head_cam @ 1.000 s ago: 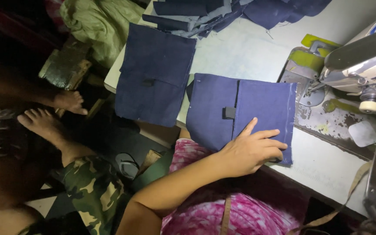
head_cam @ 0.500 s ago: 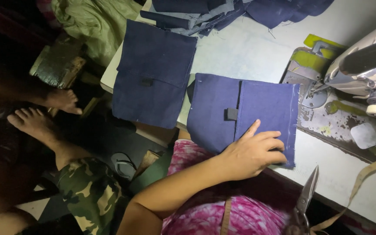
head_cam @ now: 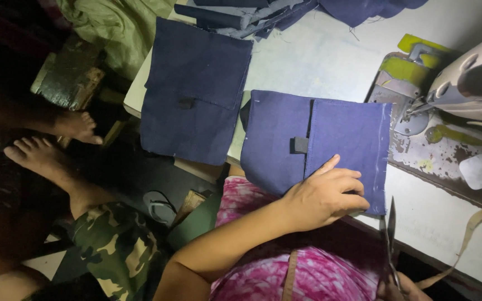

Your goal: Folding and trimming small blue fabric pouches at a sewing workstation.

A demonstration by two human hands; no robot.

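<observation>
- A white table [head_cam: 319, 61] in a dim room, with a sewing machine [head_cam: 464, 83] past the hands, on the far right.
- The left hand [head_cam: 324, 195] lies flat and open on a blue cloth [head_cam: 319, 139], pressing its near edge down. It grips nothing.
- The right hand [head_cam: 403, 287] peeks in at the bottom, closed around scissors [head_cam: 390, 239]. The blades point up, just right of the left hand.
- A second cloth [head_cam: 196, 89] lies left of the left hand, half off the table.
- A co-worker's bare feet [head_cam: 46, 150] are on the floor, far left of the hands.
- What could go wrong: the tips are very near the left fingers, so a slip could nick them. If the flat hand lifts, the cloth could slide and get cut crooked. The second cloth could slip to the floor.
- What changed: the scissors have moved up closer to the cloth. The left hand has stayed put.
</observation>
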